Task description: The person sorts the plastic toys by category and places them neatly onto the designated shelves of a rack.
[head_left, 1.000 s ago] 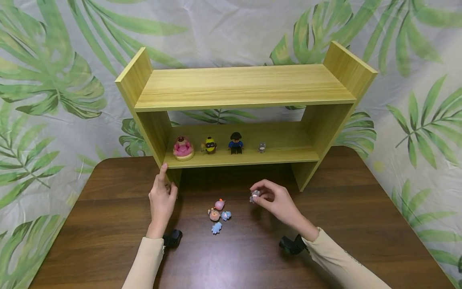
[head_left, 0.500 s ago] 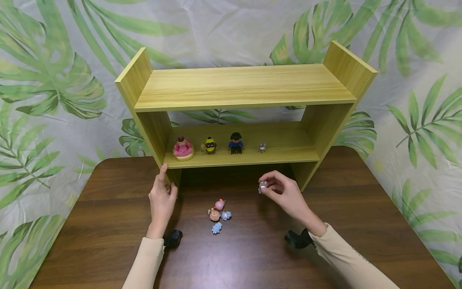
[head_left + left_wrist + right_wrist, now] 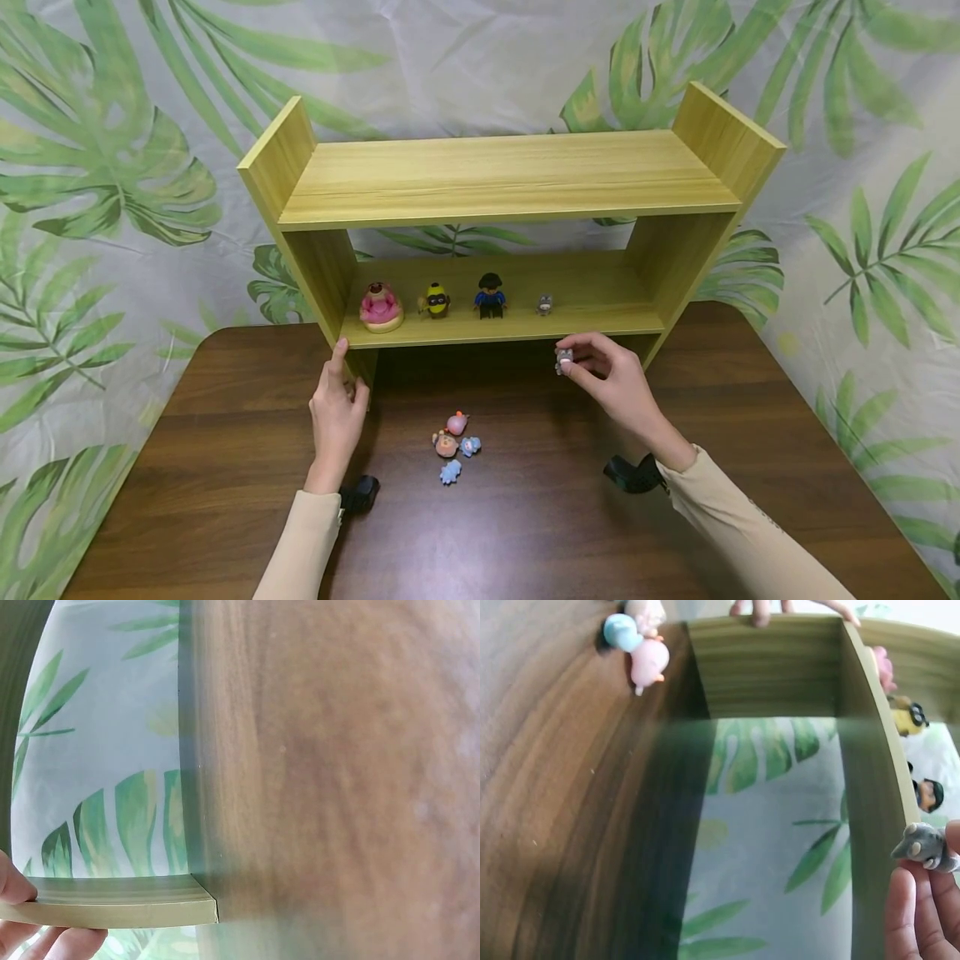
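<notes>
My right hand [image 3: 618, 379] pinches a small grey animal figurine [image 3: 564, 360] between thumb and fingers, just below the front edge of the middle shelf. The right wrist view has this grey figurine [image 3: 921, 846] close beside the shelf board. With the thumb on one face and fingers on the other, my left hand [image 3: 336, 417] grips the left side panel of the wooden shelf unit [image 3: 112, 911]. On the middle board stand a pink bear figure [image 3: 381, 310], a yellow figure with dark goggles [image 3: 435, 302], a blue-shirted toy figure [image 3: 491, 298] and another small grey figurine [image 3: 544, 305].
On the brown table [image 3: 225, 467] lie a pink round figurine [image 3: 457, 423], a tan one [image 3: 445, 445] and two light blue ones, in a cluster between the hands. The unit's top board [image 3: 495, 179] overhangs the middle shelf. A leaf-patterned cloth [image 3: 480, 67] hangs behind.
My right hand has moved up and to the right with the grey figurine, from over the table to near the middle shelf's front edge. The left hand has stayed on the panel.
</notes>
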`<state>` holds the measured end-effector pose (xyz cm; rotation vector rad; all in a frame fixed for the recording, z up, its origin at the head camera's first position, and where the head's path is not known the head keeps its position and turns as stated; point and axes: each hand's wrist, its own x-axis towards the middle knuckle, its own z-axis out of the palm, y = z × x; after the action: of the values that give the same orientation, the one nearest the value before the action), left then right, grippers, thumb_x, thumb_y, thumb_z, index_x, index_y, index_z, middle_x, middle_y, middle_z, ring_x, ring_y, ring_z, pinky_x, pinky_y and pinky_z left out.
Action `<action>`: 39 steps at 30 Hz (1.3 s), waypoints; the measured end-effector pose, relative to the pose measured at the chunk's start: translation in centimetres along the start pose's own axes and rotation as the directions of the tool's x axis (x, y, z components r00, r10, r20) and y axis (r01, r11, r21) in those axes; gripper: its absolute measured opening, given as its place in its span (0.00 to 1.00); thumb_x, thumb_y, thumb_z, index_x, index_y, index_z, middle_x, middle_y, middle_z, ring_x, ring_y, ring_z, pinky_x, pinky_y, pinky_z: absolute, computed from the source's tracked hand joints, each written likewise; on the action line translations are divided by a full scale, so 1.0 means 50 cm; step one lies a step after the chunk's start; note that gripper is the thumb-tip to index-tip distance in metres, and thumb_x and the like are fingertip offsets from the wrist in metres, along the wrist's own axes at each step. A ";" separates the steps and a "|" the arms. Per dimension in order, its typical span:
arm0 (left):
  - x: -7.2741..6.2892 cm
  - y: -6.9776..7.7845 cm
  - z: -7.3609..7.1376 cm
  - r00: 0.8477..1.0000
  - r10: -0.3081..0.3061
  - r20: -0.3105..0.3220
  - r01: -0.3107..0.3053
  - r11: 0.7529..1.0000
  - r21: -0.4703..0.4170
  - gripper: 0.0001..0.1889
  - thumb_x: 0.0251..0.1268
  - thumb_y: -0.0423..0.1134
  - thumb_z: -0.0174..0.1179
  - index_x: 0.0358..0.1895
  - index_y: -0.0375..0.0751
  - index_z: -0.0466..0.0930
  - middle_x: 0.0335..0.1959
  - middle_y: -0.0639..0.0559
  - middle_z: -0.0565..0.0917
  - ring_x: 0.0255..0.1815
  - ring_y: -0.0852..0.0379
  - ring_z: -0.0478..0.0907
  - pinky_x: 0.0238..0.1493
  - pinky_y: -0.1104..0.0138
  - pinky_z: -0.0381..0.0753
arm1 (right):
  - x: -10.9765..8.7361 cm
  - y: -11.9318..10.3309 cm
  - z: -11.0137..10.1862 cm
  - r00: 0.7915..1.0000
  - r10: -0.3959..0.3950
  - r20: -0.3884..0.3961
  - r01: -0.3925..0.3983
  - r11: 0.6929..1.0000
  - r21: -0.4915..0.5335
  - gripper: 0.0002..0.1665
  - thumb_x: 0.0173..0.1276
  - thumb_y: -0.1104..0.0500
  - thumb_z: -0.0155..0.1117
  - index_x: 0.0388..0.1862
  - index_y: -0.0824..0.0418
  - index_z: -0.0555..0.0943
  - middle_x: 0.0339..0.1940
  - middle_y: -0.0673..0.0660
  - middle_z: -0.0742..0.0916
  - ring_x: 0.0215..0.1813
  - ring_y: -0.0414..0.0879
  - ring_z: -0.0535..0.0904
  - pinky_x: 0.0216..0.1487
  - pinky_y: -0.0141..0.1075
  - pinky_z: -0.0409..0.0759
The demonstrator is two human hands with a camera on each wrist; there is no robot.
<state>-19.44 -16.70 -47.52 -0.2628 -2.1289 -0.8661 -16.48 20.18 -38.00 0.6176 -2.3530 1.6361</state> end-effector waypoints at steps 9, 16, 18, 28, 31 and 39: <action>-0.002 -0.001 0.000 1.000 -0.010 0.010 0.010 1.000 -0.001 0.43 0.56 0.19 0.54 0.71 0.61 0.53 0.31 0.41 0.69 0.20 0.52 0.63 0.22 0.58 0.67 | 0.021 -0.007 -0.025 0.998 -0.045 -0.052 0.045 0.999 0.000 0.14 0.63 0.76 0.59 0.49 0.74 0.77 0.44 0.69 0.82 0.42 0.44 0.80 0.41 0.28 0.78; -0.001 -0.001 0.000 1.000 -0.002 0.000 0.002 1.000 0.000 0.43 0.55 0.19 0.55 0.71 0.60 0.54 0.30 0.42 0.69 0.20 0.52 0.63 0.22 0.57 0.68 | 0.031 -0.016 -0.041 0.995 -0.053 -0.082 0.054 0.998 0.016 0.14 0.65 0.72 0.60 0.50 0.71 0.77 0.46 0.67 0.82 0.44 0.44 0.79 0.42 0.28 0.77; -0.001 -0.001 0.000 1.000 -0.002 -0.001 0.002 1.000 0.000 0.43 0.55 0.19 0.55 0.71 0.60 0.54 0.29 0.42 0.69 0.20 0.52 0.63 0.22 0.57 0.68 | 0.033 -0.016 -0.044 0.994 -0.056 -0.093 0.059 0.998 0.023 0.14 0.66 0.71 0.60 0.50 0.70 0.77 0.46 0.66 0.82 0.44 0.45 0.79 0.43 0.28 0.77; -0.001 -0.002 0.001 1.000 -0.007 0.006 0.007 1.000 0.000 0.44 0.55 0.19 0.55 0.71 0.61 0.53 0.29 0.42 0.68 0.20 0.52 0.63 0.21 0.57 0.67 | 0.048 -0.010 -0.059 0.990 -0.070 -0.126 0.067 0.997 -0.030 0.13 0.67 0.70 0.60 0.51 0.69 0.78 0.45 0.65 0.82 0.45 0.43 0.80 0.44 0.28 0.76; -0.002 -0.003 0.002 1.000 -0.006 0.006 0.006 1.000 0.002 0.44 0.55 0.19 0.55 0.71 0.61 0.53 0.29 0.42 0.68 0.20 0.52 0.63 0.22 0.57 0.67 | 0.052 -0.011 -0.063 0.988 -0.076 -0.134 0.069 0.996 -0.058 0.14 0.67 0.70 0.59 0.51 0.69 0.78 0.46 0.65 0.82 0.46 0.42 0.79 0.44 0.27 0.76; -0.002 -0.005 0.002 1.000 -0.004 0.005 0.004 1.000 0.001 0.45 0.55 0.18 0.55 0.72 0.62 0.53 0.29 0.42 0.68 0.20 0.53 0.63 0.22 0.58 0.67 | 0.063 -0.052 -0.064 0.985 -0.061 -0.160 0.045 0.993 -0.107 0.12 0.66 0.74 0.58 0.48 0.76 0.76 0.45 0.69 0.81 0.43 0.46 0.79 0.42 0.26 0.75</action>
<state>-19.53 -16.81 -47.77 -0.2612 -2.1354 -0.8675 -18.33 21.71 -33.38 0.5014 -2.2661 1.4730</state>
